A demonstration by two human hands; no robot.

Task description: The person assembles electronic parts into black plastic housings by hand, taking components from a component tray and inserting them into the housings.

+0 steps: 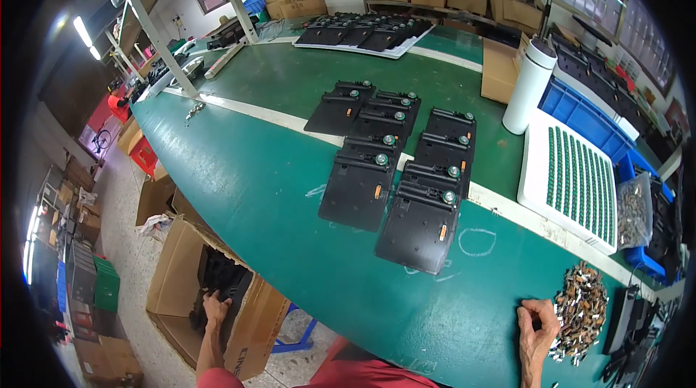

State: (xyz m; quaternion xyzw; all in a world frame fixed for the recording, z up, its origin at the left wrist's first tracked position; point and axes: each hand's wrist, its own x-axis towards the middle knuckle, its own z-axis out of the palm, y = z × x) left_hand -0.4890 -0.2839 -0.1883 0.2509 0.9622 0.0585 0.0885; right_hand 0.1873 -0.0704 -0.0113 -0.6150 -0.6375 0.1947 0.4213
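Observation:
My left hand (216, 310) reaches down into an open cardboard box (170, 272) beside the bench. Its fingers are bent over a black plastic part (199, 308) among other black parts (223, 272) in the box. On the green bench, my right hand (538, 326) is curled, thumb and fingers drawn together; whether they hold anything small is hidden. Right beside it lies a heap of small orange-brown and silver pieces (581, 308). Ahead of me, several flat black plates (418, 232) overlap in two rows, each with a round metal piece and many with an orange strip.
A white tray with rows of small green pieces (573, 178) stands at right, near a white cylindrical bottle (531, 87), a blue crate (587, 113) and a clear bag of small parts (634, 210). More black plates (362, 31) lie far back. A metal post (163, 47) rises at left.

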